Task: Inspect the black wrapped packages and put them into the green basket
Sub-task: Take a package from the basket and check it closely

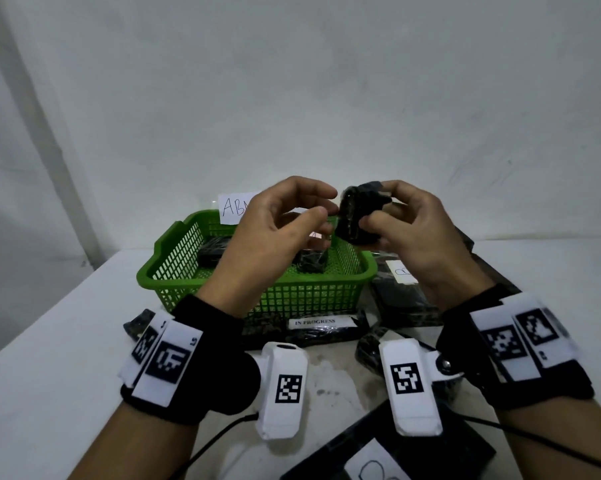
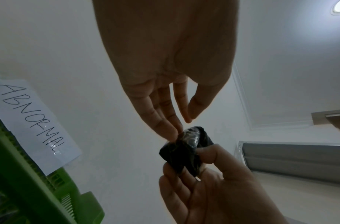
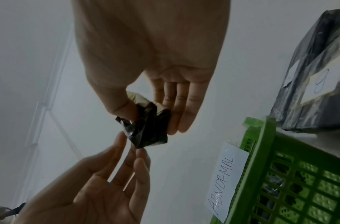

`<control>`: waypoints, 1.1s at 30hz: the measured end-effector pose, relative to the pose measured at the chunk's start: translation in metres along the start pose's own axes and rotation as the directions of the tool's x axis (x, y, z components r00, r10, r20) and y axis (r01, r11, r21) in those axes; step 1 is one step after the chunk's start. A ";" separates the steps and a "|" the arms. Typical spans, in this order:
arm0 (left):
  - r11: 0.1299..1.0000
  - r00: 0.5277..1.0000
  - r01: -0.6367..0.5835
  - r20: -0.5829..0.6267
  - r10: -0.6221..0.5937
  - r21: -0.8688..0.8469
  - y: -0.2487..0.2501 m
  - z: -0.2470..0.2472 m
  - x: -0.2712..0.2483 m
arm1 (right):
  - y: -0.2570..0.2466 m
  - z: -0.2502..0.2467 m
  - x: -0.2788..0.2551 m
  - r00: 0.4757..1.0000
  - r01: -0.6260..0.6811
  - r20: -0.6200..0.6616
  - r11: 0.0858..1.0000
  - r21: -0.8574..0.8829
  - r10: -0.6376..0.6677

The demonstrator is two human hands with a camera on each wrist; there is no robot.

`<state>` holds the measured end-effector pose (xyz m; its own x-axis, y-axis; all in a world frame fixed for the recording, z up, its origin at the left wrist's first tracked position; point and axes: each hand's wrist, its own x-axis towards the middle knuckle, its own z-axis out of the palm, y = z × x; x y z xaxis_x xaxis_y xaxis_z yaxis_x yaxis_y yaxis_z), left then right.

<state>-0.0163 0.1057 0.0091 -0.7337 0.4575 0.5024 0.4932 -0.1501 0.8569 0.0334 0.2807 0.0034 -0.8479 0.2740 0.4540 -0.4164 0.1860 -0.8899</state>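
A small black wrapped package (image 1: 356, 216) is held up above the green basket (image 1: 326, 279). My right hand (image 1: 375, 206) pinches it between thumb and fingers; the right wrist view shows this grip on the package (image 3: 148, 133). My left hand (image 1: 326, 204) is beside it with relaxed fingers. In the left wrist view its fingertips (image 2: 173, 130) touch the package's (image 2: 186, 151) shiny top edge, with the thumb held apart. Two black wrapped packages (image 1: 212, 252) (image 1: 313, 263) lie inside the basket.
A paper label reading ABNORMAL (image 1: 233, 209) is stuck on the basket's back wall. Black packages with an IN PROGRESS label (image 1: 314, 322) lie in front of the basket. Flat black parcels (image 1: 403, 299) sit to its right, and another labelled one (image 1: 396, 455) lies at the near edge.
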 end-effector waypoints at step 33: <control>0.998 0.997 -0.060 0.045 0.058 0.032 -0.001 -0.001 -0.001 | -0.010 -0.004 -0.005 0.979 0.109 0.158 0.986 0.127 -0.128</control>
<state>-0.0162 0.1045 0.0074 -0.6818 0.4869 0.5459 0.5508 -0.1494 0.8212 0.0428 0.2809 0.0107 -0.8286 0.0957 0.5517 -0.5443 0.0930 -0.8337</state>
